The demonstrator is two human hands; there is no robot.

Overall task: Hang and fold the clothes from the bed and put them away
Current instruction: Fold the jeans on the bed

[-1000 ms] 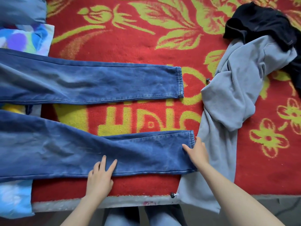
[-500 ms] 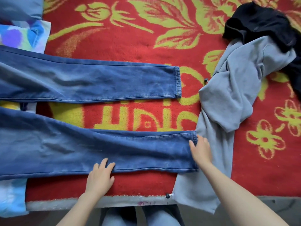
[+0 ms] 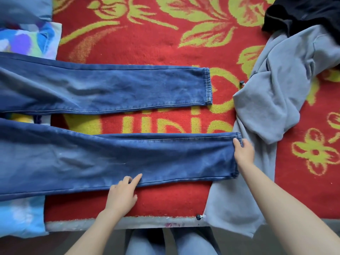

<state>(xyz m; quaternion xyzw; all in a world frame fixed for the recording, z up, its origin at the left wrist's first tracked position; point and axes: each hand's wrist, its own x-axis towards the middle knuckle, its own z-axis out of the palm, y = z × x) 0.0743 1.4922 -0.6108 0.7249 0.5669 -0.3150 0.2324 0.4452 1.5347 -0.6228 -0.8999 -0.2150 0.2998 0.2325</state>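
Blue jeans (image 3: pixel 110 85) lie flat on the red and yellow blanket (image 3: pixel 147 39), both legs reaching to the right. The near leg (image 3: pixel 128 157) ends on top of a grey hoodie (image 3: pixel 276 92). My right hand (image 3: pixel 244 152) holds the hem of that near leg, thumb on the denim and fingers past the hem's edge. At the leg's lower seam, about midway along, my left hand (image 3: pixel 121 195) rests with its index finger straight on the denim. Its other fingers are bent at the edge and its thumb lies on the blanket.
A black garment (image 3: pixel 303 13) lies crumpled at the top right, partly on the hoodie. A colourful printed cloth (image 3: pixel 27 39) and a light blue fabric (image 3: pixel 18 218) lie under the jeans at the left. The bed's front edge (image 3: pixel 110 223) runs just before my knees (image 3: pixel 156 243).
My left hand slid back from flat on the near leg to its lower seam, fingers bending. My right hand stayed at the hem, and the near leg now lies straighter.
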